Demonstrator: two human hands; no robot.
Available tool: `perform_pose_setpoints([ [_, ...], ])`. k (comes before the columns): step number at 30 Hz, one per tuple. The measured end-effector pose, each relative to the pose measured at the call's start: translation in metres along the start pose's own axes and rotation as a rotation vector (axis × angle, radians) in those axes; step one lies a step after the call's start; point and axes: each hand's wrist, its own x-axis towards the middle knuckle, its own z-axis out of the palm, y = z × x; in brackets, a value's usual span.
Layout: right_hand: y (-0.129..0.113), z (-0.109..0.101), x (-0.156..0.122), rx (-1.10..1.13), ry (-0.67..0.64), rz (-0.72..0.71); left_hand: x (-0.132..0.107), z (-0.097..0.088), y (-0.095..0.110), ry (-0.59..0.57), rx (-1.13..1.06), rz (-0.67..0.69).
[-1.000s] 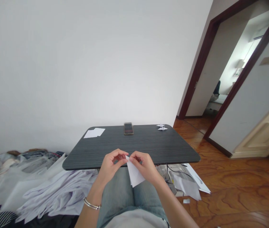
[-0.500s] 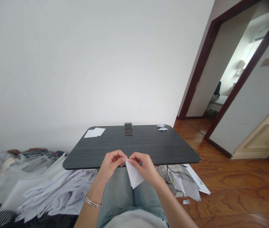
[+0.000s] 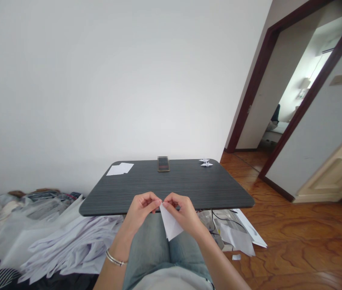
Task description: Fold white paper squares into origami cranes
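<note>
A folded piece of white paper [image 3: 170,224] hangs between my hands, just in front of the table's near edge and above my lap. My left hand [image 3: 143,207] pinches its upper corner between thumb and forefinger. At the same corner my right hand [image 3: 183,210] grips the paper, thumb on its face and fingers curled behind. The fingertips of both hands almost meet there. The paper's lower end points down and widens below my right hand.
On the dark table [image 3: 122,193], white paper sheets [image 3: 120,168] lie at the far left, a phone [image 3: 163,164] leans at the back middle, and folded paper cranes [image 3: 206,164] stand at the far right. Clothes [image 3: 71,245] are heaped at left; papers [image 3: 234,237] and cables lie under the table's right side.
</note>
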Motion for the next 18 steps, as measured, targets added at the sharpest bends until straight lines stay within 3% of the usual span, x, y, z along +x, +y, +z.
perform_pose_setpoints([
  [6, 0.0011, 0.0014, 0.0011, -0.025, 0.001, 0.013, -0.0005, 0.0047, 0.0029, 0.033, 0.031, -0.033],
  [13, 0.0045, 0.003, 0.002, -0.039, 0.018, 0.02, -0.001, 0.0012, 0.0004, 0.044, 0.178, 0.113],
  [18, 0.0009, 0.0013, 0.0021, -0.065, 0.022, 0.033, -0.0018, -0.0006, 0.0024, 0.0, 0.256, 0.101],
])
